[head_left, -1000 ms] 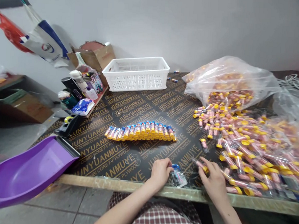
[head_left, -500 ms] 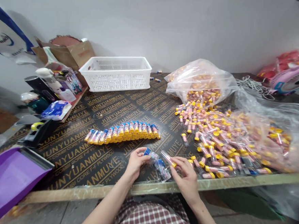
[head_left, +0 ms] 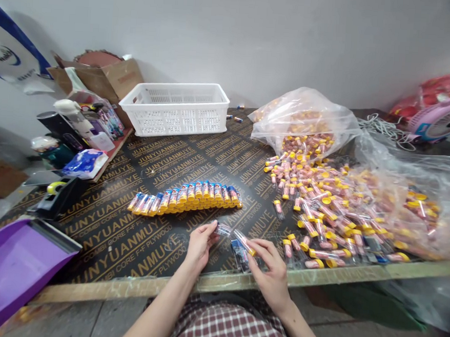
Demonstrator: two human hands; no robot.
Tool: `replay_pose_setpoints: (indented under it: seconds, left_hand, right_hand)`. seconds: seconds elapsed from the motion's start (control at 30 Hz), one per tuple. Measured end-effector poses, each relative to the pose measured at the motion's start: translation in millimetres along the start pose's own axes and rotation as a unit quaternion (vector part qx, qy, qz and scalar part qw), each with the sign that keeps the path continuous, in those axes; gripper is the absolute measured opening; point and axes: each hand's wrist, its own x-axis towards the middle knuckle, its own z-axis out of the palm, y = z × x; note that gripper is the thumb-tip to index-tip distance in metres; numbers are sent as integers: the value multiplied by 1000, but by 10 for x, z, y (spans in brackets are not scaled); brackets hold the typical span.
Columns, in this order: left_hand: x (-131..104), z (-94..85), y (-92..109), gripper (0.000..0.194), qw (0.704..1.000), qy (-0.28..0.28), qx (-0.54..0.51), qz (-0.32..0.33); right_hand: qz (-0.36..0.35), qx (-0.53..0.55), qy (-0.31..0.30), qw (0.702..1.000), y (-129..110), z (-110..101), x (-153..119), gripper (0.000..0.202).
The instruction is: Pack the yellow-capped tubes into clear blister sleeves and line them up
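My left hand (head_left: 199,246) pinches a small clear plastic sleeve (head_left: 224,230) between thumb and fingers. Just right of it, my right hand (head_left: 270,274) grips a clear tube (head_left: 242,240) by its yellow-capped end, pink stuff inside, its other end pointing at the sleeve. A gap still shows between tube and sleeve. Below the tube lies a small stack of blue-printed clear sleeves (head_left: 239,253), partly covered by my right hand. Beyond both hands, several labelled tubes (head_left: 184,197) with blue tops and yellow caps stand in a curved, packed row.
Loose yellow-capped tubes (head_left: 322,206) spread across the right, spilling from a plastic bag (head_left: 304,112). A white basket (head_left: 178,119) stands at the back. Leftward are a tape dispenser (head_left: 53,200), a purple dustpan (head_left: 13,272) and bottles (head_left: 64,129). A pink fan (head_left: 440,119) sits far right.
My right hand has moved left with the tube, bringing it closer to the sleeve. The sleeve in my left hand has turned, and its blue part no longer shows.
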Motion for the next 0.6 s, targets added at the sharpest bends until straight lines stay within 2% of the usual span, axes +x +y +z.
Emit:
replay_pose_setpoints:
  seconds: [0.23,0.4,0.6]
  left_hand:
    - [-37,27,-19,34,998,9,31,60]
    - [-38,11,36,33,996,22,35,82]
    - [-54,-6,39,34,996,22,47,78]
  right_hand:
    - [-22,17,-47,999,6,63,-55,36]
    - [-45,33,-26,998,16,62,-55,40]
    - [-57,32,-22,998,6,86,-57,43]
